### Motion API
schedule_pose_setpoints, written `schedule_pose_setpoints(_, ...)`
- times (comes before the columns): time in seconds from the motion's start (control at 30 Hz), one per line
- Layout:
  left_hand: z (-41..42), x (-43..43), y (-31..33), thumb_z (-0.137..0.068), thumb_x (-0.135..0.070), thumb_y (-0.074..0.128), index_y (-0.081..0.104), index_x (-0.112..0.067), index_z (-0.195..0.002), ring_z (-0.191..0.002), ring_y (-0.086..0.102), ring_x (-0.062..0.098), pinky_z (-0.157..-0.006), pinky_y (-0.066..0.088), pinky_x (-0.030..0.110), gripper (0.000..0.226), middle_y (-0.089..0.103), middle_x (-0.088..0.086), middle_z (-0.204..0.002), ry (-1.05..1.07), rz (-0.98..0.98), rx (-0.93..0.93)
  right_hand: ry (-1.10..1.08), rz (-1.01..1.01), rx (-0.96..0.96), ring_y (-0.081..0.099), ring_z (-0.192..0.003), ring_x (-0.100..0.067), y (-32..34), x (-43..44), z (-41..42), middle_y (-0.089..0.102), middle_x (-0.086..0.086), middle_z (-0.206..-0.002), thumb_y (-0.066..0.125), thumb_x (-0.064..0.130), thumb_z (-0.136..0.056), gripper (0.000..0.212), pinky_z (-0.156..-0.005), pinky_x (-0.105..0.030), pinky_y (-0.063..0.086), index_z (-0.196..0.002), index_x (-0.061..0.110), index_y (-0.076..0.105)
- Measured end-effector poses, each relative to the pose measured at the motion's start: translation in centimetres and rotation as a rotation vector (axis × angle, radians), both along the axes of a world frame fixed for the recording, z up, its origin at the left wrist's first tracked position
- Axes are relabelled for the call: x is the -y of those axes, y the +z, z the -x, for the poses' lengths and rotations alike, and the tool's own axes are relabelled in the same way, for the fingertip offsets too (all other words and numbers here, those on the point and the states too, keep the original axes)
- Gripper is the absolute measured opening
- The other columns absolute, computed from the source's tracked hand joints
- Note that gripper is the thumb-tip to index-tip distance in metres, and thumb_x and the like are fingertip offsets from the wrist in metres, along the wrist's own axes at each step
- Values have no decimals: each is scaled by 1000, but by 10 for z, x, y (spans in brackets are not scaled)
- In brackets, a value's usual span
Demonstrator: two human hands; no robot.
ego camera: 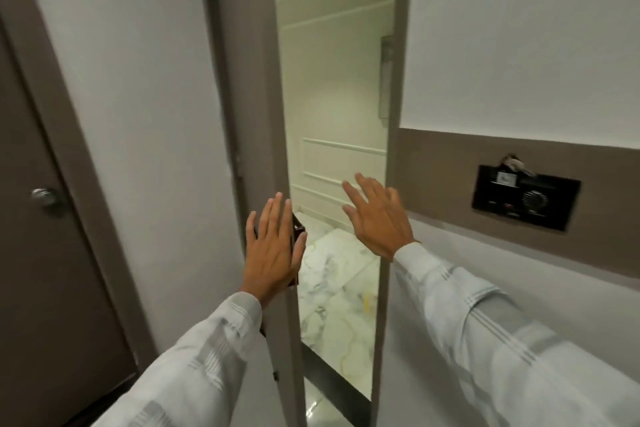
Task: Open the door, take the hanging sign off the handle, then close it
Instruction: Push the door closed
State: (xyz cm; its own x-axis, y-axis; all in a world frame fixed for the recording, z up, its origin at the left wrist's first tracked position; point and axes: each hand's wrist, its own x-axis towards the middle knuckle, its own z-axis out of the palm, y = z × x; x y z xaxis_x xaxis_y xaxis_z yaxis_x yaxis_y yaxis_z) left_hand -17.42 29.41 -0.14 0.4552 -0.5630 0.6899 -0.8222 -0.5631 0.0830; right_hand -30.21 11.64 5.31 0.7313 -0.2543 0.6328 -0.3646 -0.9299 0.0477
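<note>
Our door (249, 80) stands ajar at twelve o'clock. Our left hand (273, 246), fingers spread, covers its edge; the sign (298, 229) peeks behind. Right hand (375, 218) hovers open. The door could swing onto our fingers.

Door (249, 107) ajar — left hand (273, 253) flat at its edge, right hand (377, 218) spread, empty.

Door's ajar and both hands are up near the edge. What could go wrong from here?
1. The left hand lies flat at the door's free edge, covering the handle area; fingers may get pinched if the door swings shut.
2. The sign is not clearly visible, only a dark object behind that hand, so a grab could miss.
3. The right hand hovers open, steadying nothing.
</note>
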Motion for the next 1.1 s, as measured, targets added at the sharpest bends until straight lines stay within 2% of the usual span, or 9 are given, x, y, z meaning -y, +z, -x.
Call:
schedule_pose_setpoints(0.1,-28,-22,-2,-97,-49,28,29,-6,-152,-149,25,27,-118,21,51,70,26,12,-162,87,-15,-54,113,74,2,31,-147,-27,18,-21,-54,31,-9,-161,40,37,-105,50,-110,-48,34,-153,22,36)
schedule_pose_setpoints(0.27,-55,-13,-6,-102,-47,28,1,-9,-156,-153,-5,21,-123,2,43,71,-7,7,-166,57,-217,-206,257,230,16,15,-154,-23,37,-36,-113,14,-7,-167,37,38,-104,57,-116,-49,29,-157,24,23)
schedule_pose_setpoints(0.37,-63,-2,-6,-101,-33,30,-4,-7,-155,-153,-8,23,-123,-3,39,69,-13,11,-164,6,-317,-154,314,361,40,11,-154,-24,43,-30,-132,12,-8,-167,38,41,-104,52,-119,-53,26,-152,23,37)
schedule_pose_setpoints(0.47,-74,10,-4,-93,-23,38,-4,-7,-154,-152,-12,24,-120,-10,36,76,-19,8,-160,-18,-302,-76,366,458,98,12,-154,-26,43,-1,-143,14,-9,-167,40,41,-103,48,-118,-56,25,-146,20,44)
schedule_pose_setpoints(0.57,-78,20,-4,-87,-17,48,-1,-6,-155,-149,-15,21,-123,-4,39,83,-21,7,-157,-43,-312,-31,391,492,172,15,-153,-26,40,16,-148,19,-10,-166,38,42,-103,45,-118,-55,26,-139,18,51)
schedule_pose_setpoints(0.67,-77,35,-12,-89,-25,50,1,-6,-155,-149,-12,22,-125,4,40,84,-14,11,-161,-72,-317,-17,409,489,259,16,-153,-26,31,35,-151,22,-10,-165,38,44,-103,45,-118,-55,25,-133,16,56)
schedule_pose_setpoints(0.73,-79,45,-16,-92,-37,46,-4,-9,-155,-151,-10,22,-125,5,42,85,-13,10,-162,-89,-326,-28,433,497,315,17,-153,-26,27,49,-152,24,-11,-164,42,43,-101,44,-119,-55,24,-131,16,57)
schedule_pose_setpoints(0.93,-82,111,-22,-90,-73,31,-12,-16,-155,-151,-15,15,-123,-7,37,96,-18,6,-164,-186,-292,-55,319,512,355,20,-152,-27,25,105,-141,26,-12,-163,45,37,-96,47,-121,-53,22,-136,15,55)
schedule_pose_setpoints(1.1,-95,161,-30,-93,-72,23,-11,-19,-155,-151,-14,14,-123,-5,38,89,-18,3,-164,-294,-314,-5,84,586,243,24,-151,-27,29,141,-123,29,-13,-162,46,33,-96,50,-121,-55,18,-142,14,52)
